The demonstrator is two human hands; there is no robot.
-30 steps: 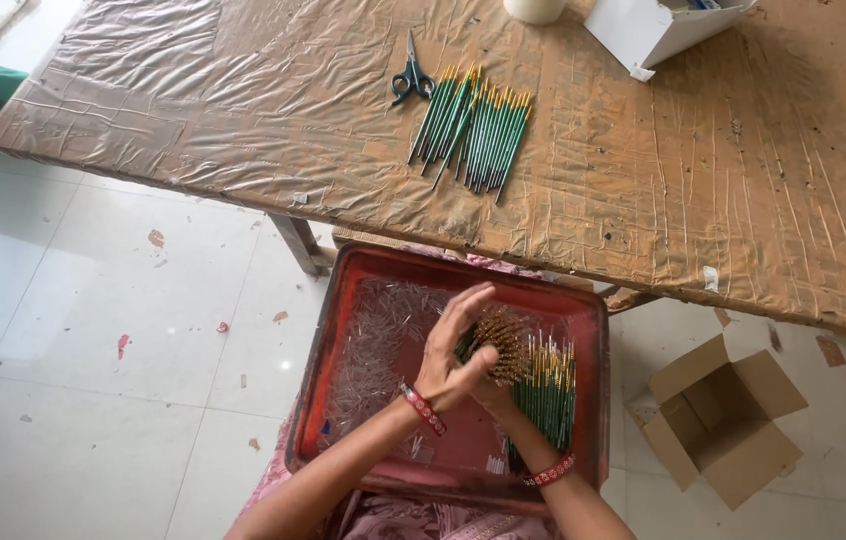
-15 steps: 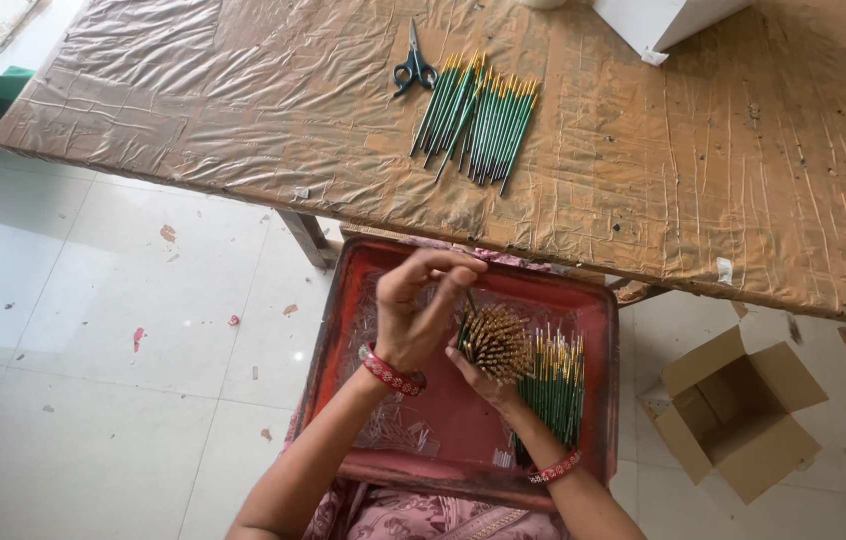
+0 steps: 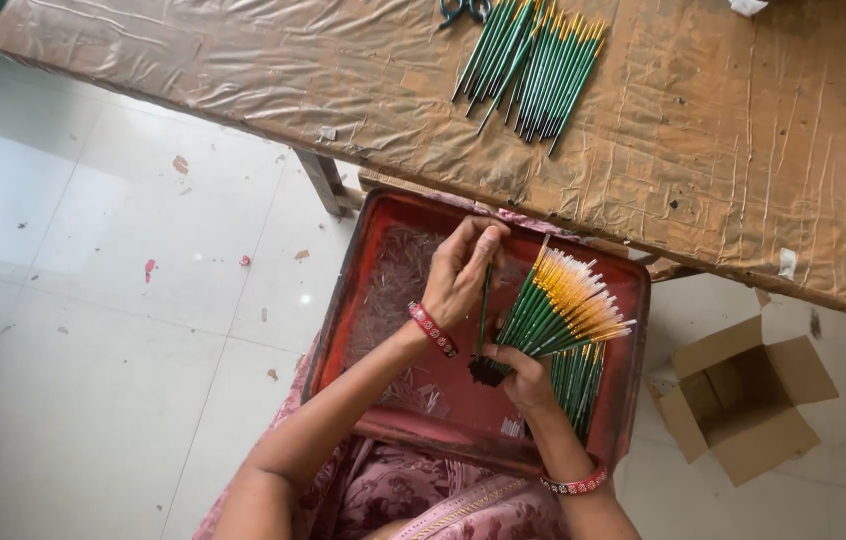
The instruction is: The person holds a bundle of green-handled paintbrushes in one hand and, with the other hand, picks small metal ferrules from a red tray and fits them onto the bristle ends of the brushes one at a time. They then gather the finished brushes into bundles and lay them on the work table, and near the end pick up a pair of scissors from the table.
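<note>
Bundle of green paintbrushes (image 3: 558, 305) now fanned out sideways, bristle ends right. Right hand (image 3: 521, 378) grips its base; left hand (image 3: 461, 275) pinches one brush (image 3: 484, 305) over red tray (image 3: 623, 400).

An open brown cardboard box (image 3: 743, 400) sits on the pale tiled floor at lower right of the frame, flaps spread outward, its inside bare, just below the edge of the plastic-covered surface (image 3: 743, 180). No labels, signs or screens appear.

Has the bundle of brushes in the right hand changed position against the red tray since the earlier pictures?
Yes. The bundle of brushes now fans sideways toward the red tray's right rim, no longer end-on.
</note>
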